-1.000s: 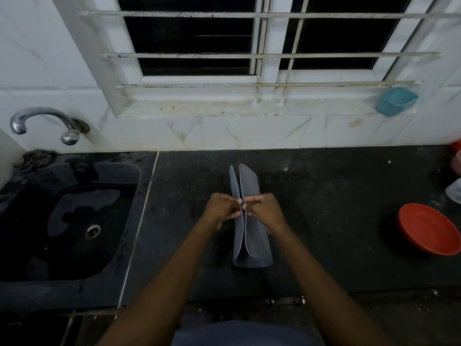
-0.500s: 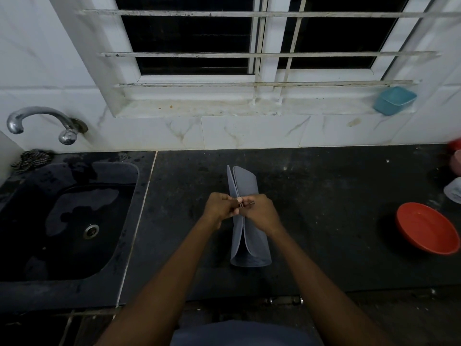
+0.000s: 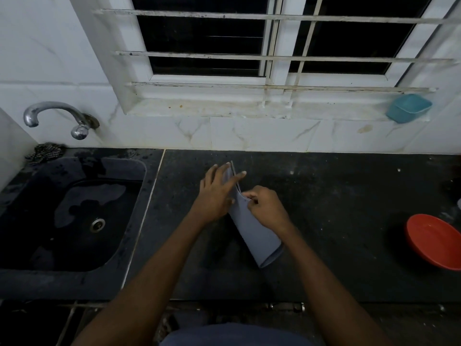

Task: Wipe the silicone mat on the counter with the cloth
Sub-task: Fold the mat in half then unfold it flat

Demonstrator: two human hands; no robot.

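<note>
A grey silicone mat lies folded double on the black counter, its fold at the near right end and its loose edges pointing up toward the wall. My right hand pinches the top layer's edge near the middle. My left hand rests flat with fingers spread on the mat's far end, thumb over the edge. A dark checked cloth lies crumpled at the far left corner behind the sink, away from both hands.
A black sink with a steel tap is on the left. A red bowl sits at the counter's right edge. A teal container stands on the window sill.
The mat has swung so its folded end points near right. My left hand let go of the pinch and spread flat over the far end; my right hand still pinches the edge.
</note>
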